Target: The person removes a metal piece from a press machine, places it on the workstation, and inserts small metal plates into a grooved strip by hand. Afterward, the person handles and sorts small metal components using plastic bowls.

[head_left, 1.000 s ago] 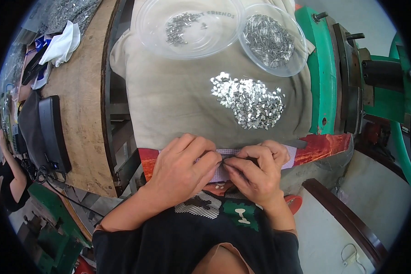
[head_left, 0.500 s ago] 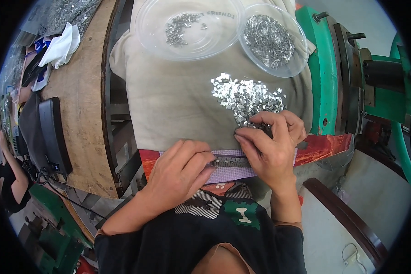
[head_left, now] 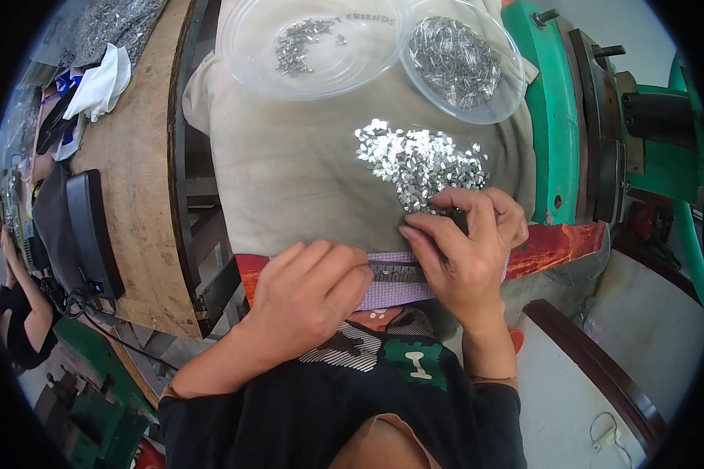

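Observation:
My left hand (head_left: 313,293) is closed, fingers curled over the left part of a dark slotted metal strip (head_left: 397,273); its fingertips are hidden. The strip lies on purple checked cloth (head_left: 399,295) at the edge nearest me. My right hand (head_left: 477,254) rests by the strip's right end, at the near side of a pile of small shiny metal discs (head_left: 426,160). Its thumb and forefinger tips are pinched together, and whatever they hold is too small to make out. Another bent finger touches the pile.
Beyond the pile stand a clear plastic bowl (head_left: 516,94) full of small metal pins and a wider clear container (head_left: 238,66) with fewer pieces. A green machine (head_left: 551,133) borders the right side. A wooden bench (head_left: 137,180) is at left; a person (head_left: 27,305) sits farther off.
My left hand has slid slightly right along the strip, covering more of its left part. The right hand stays at the pile's near edge. The whole view has shifted slightly.

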Action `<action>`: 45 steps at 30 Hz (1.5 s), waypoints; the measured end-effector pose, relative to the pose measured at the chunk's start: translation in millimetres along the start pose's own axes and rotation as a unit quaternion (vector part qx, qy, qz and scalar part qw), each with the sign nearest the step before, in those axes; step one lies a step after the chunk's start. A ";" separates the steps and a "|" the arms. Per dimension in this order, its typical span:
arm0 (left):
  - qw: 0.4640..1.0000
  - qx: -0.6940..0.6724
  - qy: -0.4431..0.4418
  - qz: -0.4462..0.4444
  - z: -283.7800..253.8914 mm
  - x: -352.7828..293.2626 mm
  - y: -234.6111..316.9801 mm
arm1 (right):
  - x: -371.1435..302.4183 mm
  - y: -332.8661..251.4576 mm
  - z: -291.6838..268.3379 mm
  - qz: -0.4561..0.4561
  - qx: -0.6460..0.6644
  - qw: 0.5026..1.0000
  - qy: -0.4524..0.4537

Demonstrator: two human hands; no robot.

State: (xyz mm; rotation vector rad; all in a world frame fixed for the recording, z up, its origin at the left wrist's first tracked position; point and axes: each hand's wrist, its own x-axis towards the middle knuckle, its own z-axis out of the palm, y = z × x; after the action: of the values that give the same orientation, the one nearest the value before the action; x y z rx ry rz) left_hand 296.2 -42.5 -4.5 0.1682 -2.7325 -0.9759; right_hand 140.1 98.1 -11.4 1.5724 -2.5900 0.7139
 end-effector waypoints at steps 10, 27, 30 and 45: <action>0.991 0.020 0.106 -0.084 12.2 12.3 -20.3 | -2.6 -5.4 1.9 -0.058 0.003 0.998 0.023; 0.995 -0.024 0.052 -0.079 2.5 11.5 -20.5 | -4.6 8.9 -1.5 0.017 -0.010 0.999 0.028; 0.993 -0.078 0.060 -0.069 5.5 2.3 -12.1 | 0.0 11.4 3.6 -0.033 -0.029 0.999 0.029; 0.995 -0.077 0.022 -0.053 15.6 -6.8 -5.0 | -30.9 -6.1 -12.5 -0.034 0.046 0.998 -0.037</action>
State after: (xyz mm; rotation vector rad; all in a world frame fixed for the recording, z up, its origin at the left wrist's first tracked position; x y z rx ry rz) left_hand 298.8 -35.6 -20.6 0.3062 -2.6170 -1.1918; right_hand 157.8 126.5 -5.8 1.7350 -2.5758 0.7941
